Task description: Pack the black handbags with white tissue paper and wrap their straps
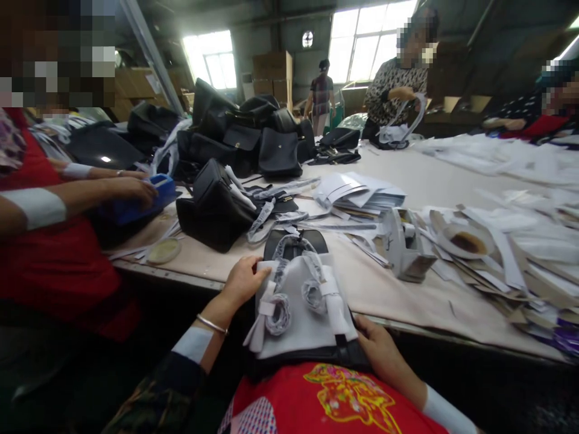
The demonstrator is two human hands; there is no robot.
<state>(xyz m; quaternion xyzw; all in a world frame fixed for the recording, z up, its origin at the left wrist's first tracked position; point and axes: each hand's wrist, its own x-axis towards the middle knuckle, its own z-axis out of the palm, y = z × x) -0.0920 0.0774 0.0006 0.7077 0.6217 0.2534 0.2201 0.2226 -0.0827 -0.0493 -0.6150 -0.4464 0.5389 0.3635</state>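
A small black backpack (296, 242) rests against my red apron at the table's front edge, straps facing up. A white sheet (296, 307) covers most of its back panel. Over the sheet lie its two straps, wrapped in clear plastic; the left rolled strap (278, 314) and the right rolled strap (313, 295) are coiled with white wrapping at their ends. My left hand (244, 282) grips the upper left side, thumb over the sheet's edge. On the lower right side my right hand (380, 346) holds the bag, its fingertips partly hidden behind it.
Black bags (235, 126) are piled at the back left, with one bag (217, 205) nearer. Mid-table are stacked white sheets (362, 191), a tape dispenser (407, 247) and paper scraps (479, 259). A co-worker's hand (136, 190) touches a blue dispenser (163, 190) at left. Other people stand beyond.
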